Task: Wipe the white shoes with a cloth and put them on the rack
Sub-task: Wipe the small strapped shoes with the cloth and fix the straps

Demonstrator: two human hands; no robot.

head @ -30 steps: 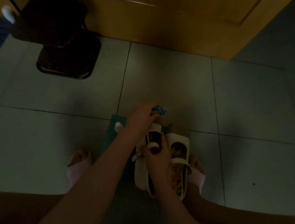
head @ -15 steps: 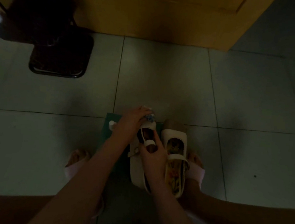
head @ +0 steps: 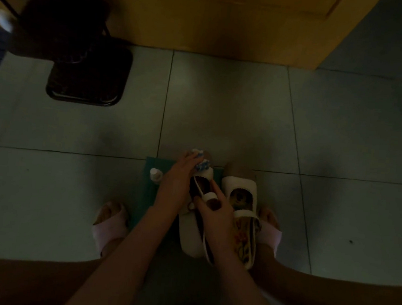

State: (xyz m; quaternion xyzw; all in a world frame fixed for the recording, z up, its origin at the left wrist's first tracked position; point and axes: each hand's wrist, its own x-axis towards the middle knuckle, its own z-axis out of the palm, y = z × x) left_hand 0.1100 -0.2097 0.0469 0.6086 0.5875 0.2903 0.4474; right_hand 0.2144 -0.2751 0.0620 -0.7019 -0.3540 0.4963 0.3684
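Two white strap shoes lie side by side on a green mat (head: 147, 196) between my feet. My right hand (head: 216, 213) grips the left shoe (head: 188, 233) at its opening, thumb inside. My left hand (head: 178, 182) holds a blue and white cloth (head: 201, 163) against that shoe's toe. The right shoe (head: 239, 186) rests untouched beside it, its patterned insole showing. The dark metal shoe rack (head: 60, 33) stands at the upper left, with a white shoe (head: 3, 20) blurred on it.
A small white-capped bottle (head: 156, 174) stands on the mat, just left of my left wrist. My feet in pink slippers (head: 110, 227) flank the mat. A wooden door (head: 229, 22) runs along the back. Pale floor tiles (head: 222, 110) surround everything.
My left hand with the cloth has slid back and forth over the left shoe's toe. My right hand has kept its grip on the shoe. The view has shifted slightly.
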